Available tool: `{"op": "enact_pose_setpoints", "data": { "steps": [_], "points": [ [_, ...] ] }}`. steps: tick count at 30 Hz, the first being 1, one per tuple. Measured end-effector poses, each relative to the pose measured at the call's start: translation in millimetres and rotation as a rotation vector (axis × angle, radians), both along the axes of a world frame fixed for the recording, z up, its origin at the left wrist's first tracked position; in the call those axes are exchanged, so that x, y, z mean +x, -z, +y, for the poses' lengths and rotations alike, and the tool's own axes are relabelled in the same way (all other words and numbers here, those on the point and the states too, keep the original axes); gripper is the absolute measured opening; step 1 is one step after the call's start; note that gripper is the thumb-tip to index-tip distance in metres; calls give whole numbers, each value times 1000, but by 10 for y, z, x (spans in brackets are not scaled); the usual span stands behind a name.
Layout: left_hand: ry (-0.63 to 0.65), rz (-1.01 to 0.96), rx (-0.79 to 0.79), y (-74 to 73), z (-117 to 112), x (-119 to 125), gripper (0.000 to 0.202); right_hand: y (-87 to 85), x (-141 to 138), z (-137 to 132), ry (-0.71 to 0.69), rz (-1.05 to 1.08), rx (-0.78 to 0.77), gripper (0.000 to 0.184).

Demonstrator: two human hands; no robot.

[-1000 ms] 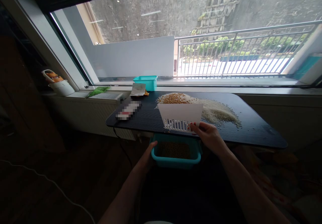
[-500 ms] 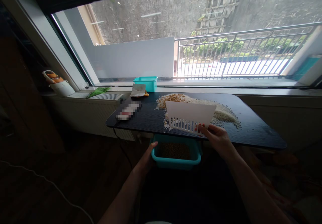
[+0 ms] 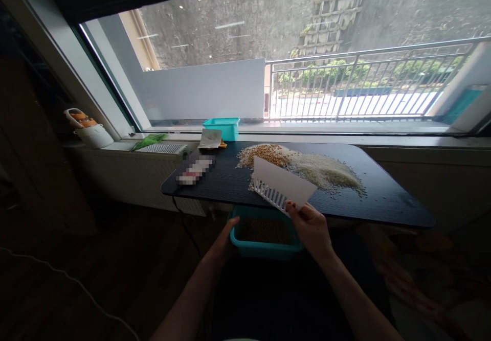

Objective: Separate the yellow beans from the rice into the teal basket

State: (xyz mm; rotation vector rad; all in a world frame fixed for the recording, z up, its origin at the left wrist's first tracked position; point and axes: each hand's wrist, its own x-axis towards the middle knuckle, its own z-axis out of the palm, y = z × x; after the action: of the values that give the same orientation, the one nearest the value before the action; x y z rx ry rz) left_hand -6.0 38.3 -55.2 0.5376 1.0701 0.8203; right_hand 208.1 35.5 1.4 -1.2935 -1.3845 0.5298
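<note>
My left hand grips the left rim of a turquoise plastic basin, its thumb over the edge. Brown kernels lie in the basin, just below the table's front edge. Between the fingers and thumb of my right hand is a white slotted card, held by its lower right part. The card is tilted, its slotted edge sloping down to the right above the basin. Behind it, orange-yellow corn kernels and white rice grains are heaped on the table, touching each other.
The dark table stands against the window sill. A second turquoise basin, a paper packet and a blurred-out flat object are at its left. A radiator and white pot are further left.
My right hand has moved left and slightly down toward the basin. The slotted card has turned, its right side now lower. My left hand stays on the rim.
</note>
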Motion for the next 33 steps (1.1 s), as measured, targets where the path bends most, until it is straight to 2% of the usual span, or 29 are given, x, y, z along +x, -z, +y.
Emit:
{"op": "enact_pose_setpoints", "data": {
  "steps": [6,9,16,20,28,33],
  "points": [
    [-21,15,10,-44,-25,14,58,-18,378,16,211,-151,59,29],
    [-21,-11,14,-36,-19,11,56,-77,496,41,261,-197,69,31],
    [-12,1,14,-42,-18,9,57,-221,436,215,144,-190,45,38],
    [-17,-10,18,-74,-35,19,56,-222,416,327,127,-236,38,41],
    [-14,-12,15,-46,-25,15,57,-192,456,404,28,-80,-63,39],
    [-15,14,5,-32,-17,8,58,-215,416,515,1,-80,-72,40]
  ]
}}
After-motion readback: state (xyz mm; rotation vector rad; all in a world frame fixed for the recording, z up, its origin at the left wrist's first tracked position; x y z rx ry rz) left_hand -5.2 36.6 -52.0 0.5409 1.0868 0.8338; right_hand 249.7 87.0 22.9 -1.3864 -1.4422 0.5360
